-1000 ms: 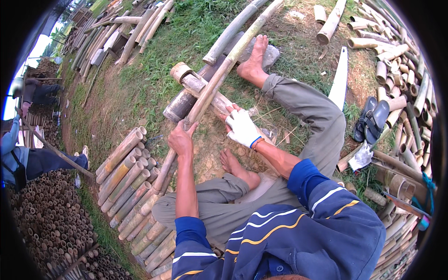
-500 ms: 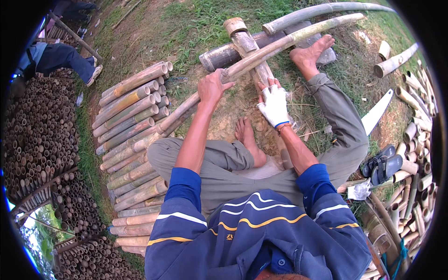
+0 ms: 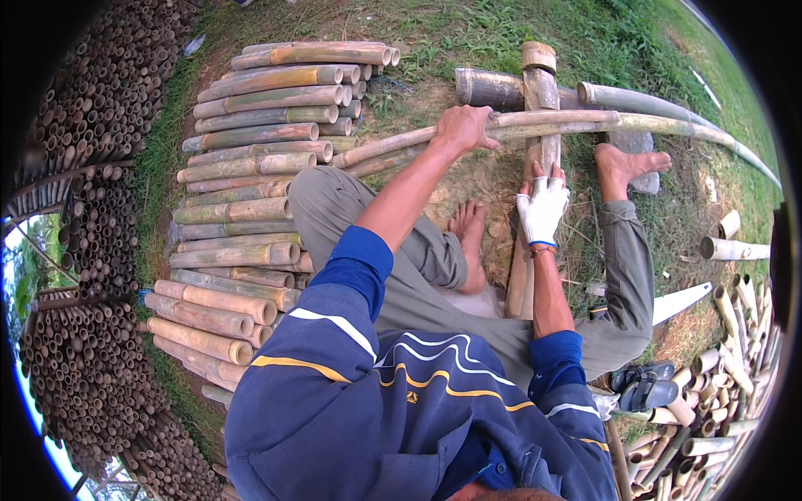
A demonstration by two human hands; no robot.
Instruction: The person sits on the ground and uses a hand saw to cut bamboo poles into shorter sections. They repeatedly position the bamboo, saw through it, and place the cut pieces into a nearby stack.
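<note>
Left hand: bare left hand [image 3: 462,129], upper centre of frame; grip closed round the long bamboo pole, thumb toward the right.
Long bamboo pole [image 3: 576,119]: slants from stack edge at centre left, through left hand, then bends down toward the right rim; looks doubled or split, cannot tell which.
Right hand: right hand [image 3: 543,209] in white glove, fingertips bare, right of centre; laid on the bamboo crosspiece, just below the pole; cannot tell if grip is closed or just resting.
Bamboo crosspiece [image 3: 539,92]: runs up the frame from the right hand, crosses the pole, has a ring-like collar [image 3: 539,57] at top.
Dark log [image 3: 493,88]: upper centre, lying across behind crosspiece.
Second pole [image 3: 643,103]: upper right, curved, just above long pole.
Stone block [image 3: 642,150]: upper right, by a bare foot [image 3: 620,169].
Short bamboo stack [image 3: 259,167]: left of centre, cut ends mostly facing right.
Saw [image 3: 681,302]: pale blade, right side, beside trouser leg.
Sandals [image 3: 645,388]: dark pair, lower right, near bamboo offcuts [image 3: 714,401].
</note>
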